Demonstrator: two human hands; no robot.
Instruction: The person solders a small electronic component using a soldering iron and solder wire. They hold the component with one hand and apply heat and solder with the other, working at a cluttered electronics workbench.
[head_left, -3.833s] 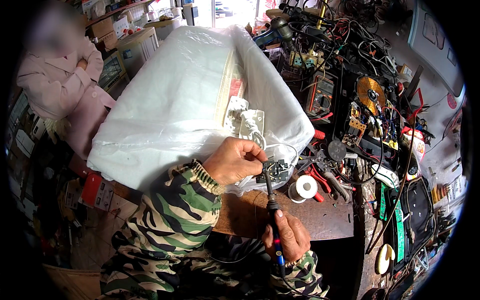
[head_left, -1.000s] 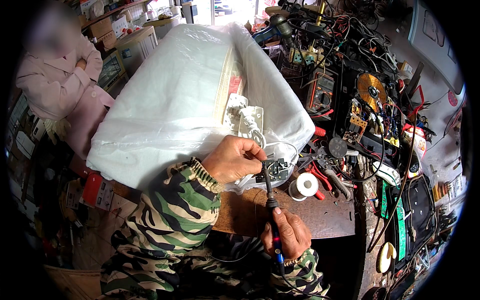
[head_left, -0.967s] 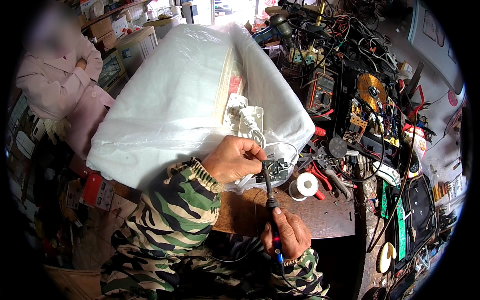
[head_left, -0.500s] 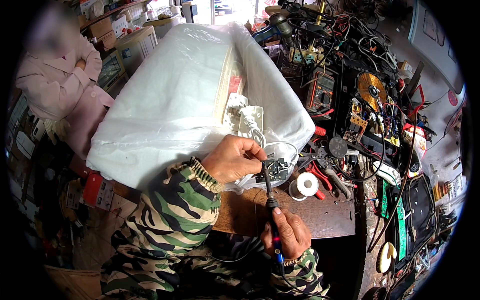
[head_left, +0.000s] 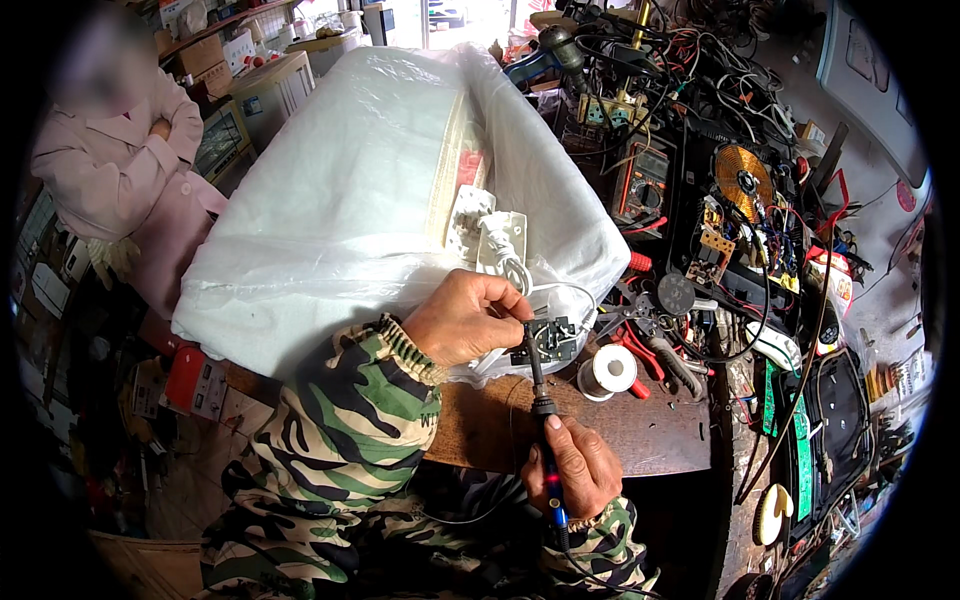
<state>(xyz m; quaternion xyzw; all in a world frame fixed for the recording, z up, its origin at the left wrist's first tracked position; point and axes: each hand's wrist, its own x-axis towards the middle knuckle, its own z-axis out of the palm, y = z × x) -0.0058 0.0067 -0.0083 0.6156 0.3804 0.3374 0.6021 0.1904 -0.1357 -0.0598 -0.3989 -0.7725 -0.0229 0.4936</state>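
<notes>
My right hand (head_left: 578, 468) is wrapped round the handle of a soldering iron (head_left: 540, 395), whose tip points up and away onto a small dark circuit board (head_left: 557, 338). A red light glows on the handle. Thumb and forefinger of my left hand (head_left: 470, 318) are pinched together at the board's left edge, right by the iron's tip; what lies between them is too small to make out. White cable (head_left: 513, 270) runs from the board to an opened white plastic housing (head_left: 500, 240) just beyond. To the right of the board stands a spool of solder wire (head_left: 607, 372).
A big bundle in clear plastic (head_left: 330, 180) covers much of the wooden bench (head_left: 490, 425). Pliers (head_left: 640, 350), a multimeter (head_left: 642, 182), a copper coil (head_left: 742, 180) and tangled cables crowd the right side. At the far left stands a person (head_left: 125, 160), arms folded.
</notes>
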